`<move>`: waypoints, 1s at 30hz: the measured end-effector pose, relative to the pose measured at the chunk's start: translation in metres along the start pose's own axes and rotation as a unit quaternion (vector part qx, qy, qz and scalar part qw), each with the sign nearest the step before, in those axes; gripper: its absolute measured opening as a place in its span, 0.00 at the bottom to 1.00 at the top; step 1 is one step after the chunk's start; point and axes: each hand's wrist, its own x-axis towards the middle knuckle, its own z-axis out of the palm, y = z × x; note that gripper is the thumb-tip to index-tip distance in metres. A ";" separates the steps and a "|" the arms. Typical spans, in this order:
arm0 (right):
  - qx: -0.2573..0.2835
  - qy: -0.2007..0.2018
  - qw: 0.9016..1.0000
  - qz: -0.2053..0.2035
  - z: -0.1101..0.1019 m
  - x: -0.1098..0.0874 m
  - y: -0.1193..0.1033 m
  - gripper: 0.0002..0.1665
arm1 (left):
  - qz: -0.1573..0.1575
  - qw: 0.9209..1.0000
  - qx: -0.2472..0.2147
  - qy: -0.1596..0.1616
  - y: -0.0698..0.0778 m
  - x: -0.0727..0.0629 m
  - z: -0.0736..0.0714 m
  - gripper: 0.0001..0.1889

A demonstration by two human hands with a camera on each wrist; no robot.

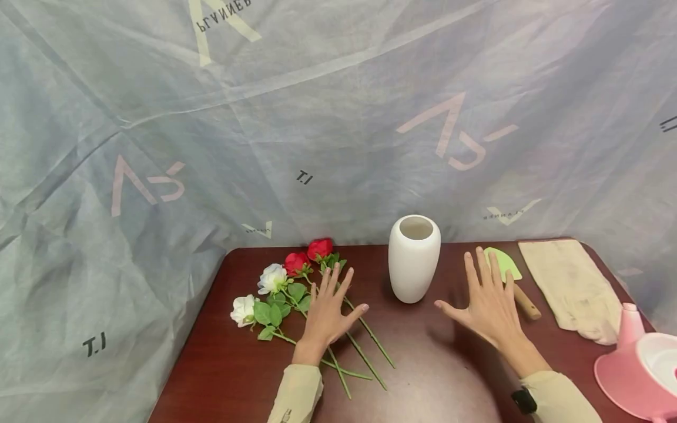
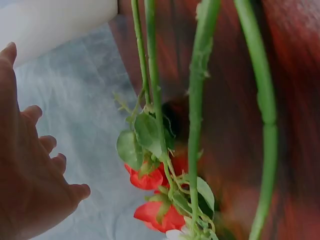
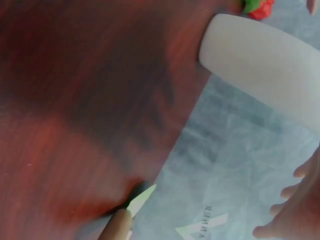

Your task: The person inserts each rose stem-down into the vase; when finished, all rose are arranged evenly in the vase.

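Observation:
My left hand (image 1: 328,317), fingers spread, hovers over the stems of several artificial roses and holds nothing. Two are red roses (image 1: 298,264) and two are white roses (image 1: 272,278); their green stems (image 2: 198,100) cross on the table. Between my hands, toward the back, a white vase (image 1: 414,264) stands upright with its round mouth showing. To the right of it my right hand (image 1: 489,311) is spread with nothing in it. Partly behind that hand lies a scraper with a light green blade (image 1: 505,264) and a wooden handle (image 1: 526,301).
A folded beige cloth (image 1: 571,288) lies at the table's back right. At the right edge stands a pink watering can (image 1: 629,376), partly cut off. The dark red-brown table (image 1: 423,376) meets a grey printed sheet (image 1: 349,147) hanging behind it.

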 end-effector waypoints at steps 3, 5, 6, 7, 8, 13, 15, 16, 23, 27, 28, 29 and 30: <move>0.045 -0.011 0.999 0.014 -0.002 0.005 -0.004 0.67 | -0.011 0.999 -0.034 0.007 -0.005 -0.006 -0.005 0.40; 0.086 -0.018 0.996 0.026 -0.003 0.008 -0.007 0.65 | -0.024 0.998 -0.063 0.012 -0.009 -0.011 -0.009 0.39; 0.109 -0.024 0.993 0.033 -0.004 0.009 -0.008 0.64 | -0.032 0.996 -0.083 0.015 -0.011 -0.015 -0.012 0.38; 0.132 -0.031 0.990 0.041 -0.005 0.011 -0.010 0.63 | -0.041 0.993 -0.106 0.018 -0.013 -0.018 -0.014 0.37; 0.154 -0.038 0.986 0.048 -0.006 0.012 -0.012 0.62 | -0.051 0.990 -0.126 0.025 -0.016 -0.022 -0.017 0.36; 0.254 -0.067 0.962 0.080 -0.011 0.021 -0.022 0.56 | -0.112 0.964 -0.228 0.073 -0.030 -0.047 -0.029 0.33; 0.289 -0.069 0.951 0.085 -0.013 0.025 -0.026 0.53 | -0.141 0.950 -0.259 0.099 -0.036 -0.057 -0.030 0.31; 0.305 -0.068 0.946 0.085 -0.013 0.027 -0.028 0.52 | -0.160 0.941 -0.278 0.112 -0.038 -0.062 -0.030 0.30; 0.372 -0.064 0.923 0.070 -0.016 0.042 -0.040 0.51 | -0.347 0.764 -0.492 0.232 -0.048 -0.092 -0.033 0.28; 0.385 -0.060 0.918 0.072 -0.016 0.051 -0.045 0.52 | -0.404 0.683 -0.558 0.243 -0.053 -0.102 -0.035 0.32; 0.384 -0.059 0.918 0.074 -0.016 0.053 -0.047 0.53 | -0.408 0.671 -0.570 0.240 -0.054 -0.103 -0.035 0.32; 0.383 -0.060 0.919 0.077 -0.016 0.054 -0.048 0.53 | -0.411 0.662 -0.580 0.237 -0.055 -0.104 -0.035 0.32; 0.382 -0.060 0.919 0.080 -0.016 0.056 -0.049 0.54 | -0.413 0.653 -0.590 0.233 -0.055 -0.105 -0.034 0.31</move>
